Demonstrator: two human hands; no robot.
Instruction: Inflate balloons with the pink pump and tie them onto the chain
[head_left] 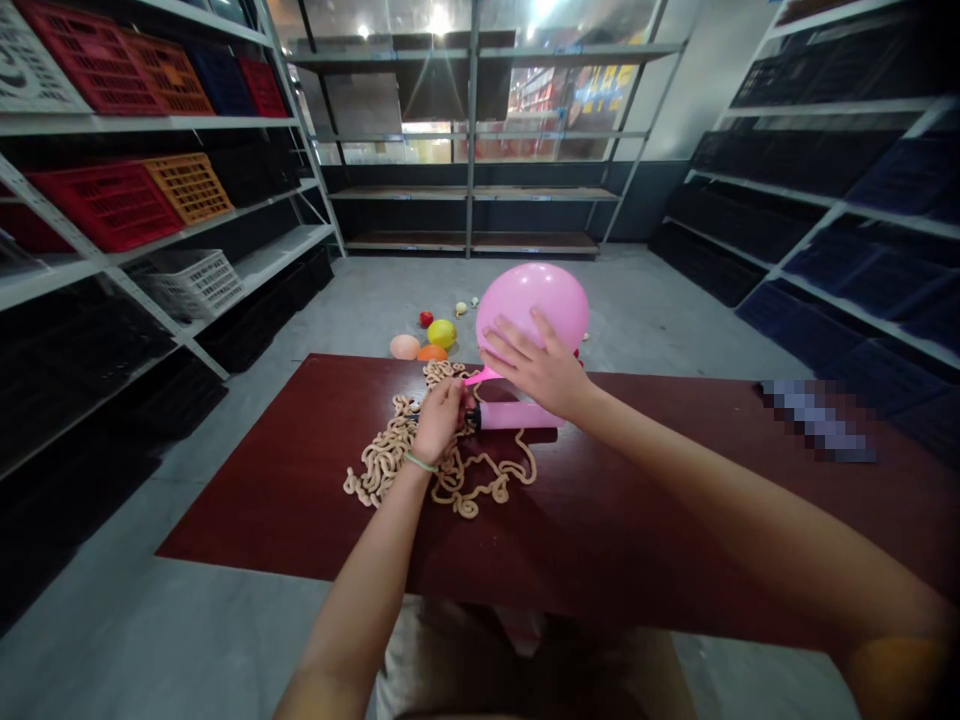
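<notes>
A pink inflated balloon (551, 290) hangs over the far edge of the table, its stretched neck pointing left. My left hand (440, 415) pinches that neck between thumb and fingers. Fingers spread, my right hand (544, 370) lies against the near side of the balloon. Just below sits a pink hand pump (514, 415) with a black end, partly hidden behind my left hand. Tangled beige, rope-like strands (386, 455) are heaped on the table around and under my left hand, with a loose loop trailing right.
The dark red table (259, 490) carries a blurred flat item (817, 420) at right. On the floor beyond lie a yellow balloon (442, 333), a peach balloon (405, 347) and an orange one (432, 353). Shelves with crates (112, 205) line the left; racks stand behind and right.
</notes>
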